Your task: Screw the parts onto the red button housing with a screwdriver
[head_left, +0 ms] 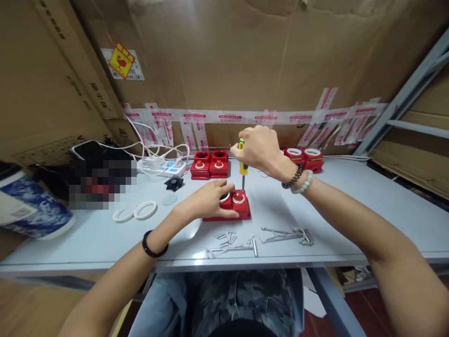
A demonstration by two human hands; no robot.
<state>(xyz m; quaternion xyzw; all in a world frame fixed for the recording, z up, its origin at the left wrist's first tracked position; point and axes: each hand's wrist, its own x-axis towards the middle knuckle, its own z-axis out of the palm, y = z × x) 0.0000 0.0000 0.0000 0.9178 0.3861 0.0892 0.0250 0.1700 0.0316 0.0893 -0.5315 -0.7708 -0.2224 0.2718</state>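
The left hand is lying on a red box in the middle of the table, with its fingers closed around the box's side, holding it down. The right hand is gripping a yellow screwdriver tightly in its fingers. The screwdriver is standing straight up, and its tip is pointing down at the back of the red box. Small screws are lying just in front of the box. Two white rings are sitting to the left. More red boxes are waiting near the cardboard wall.
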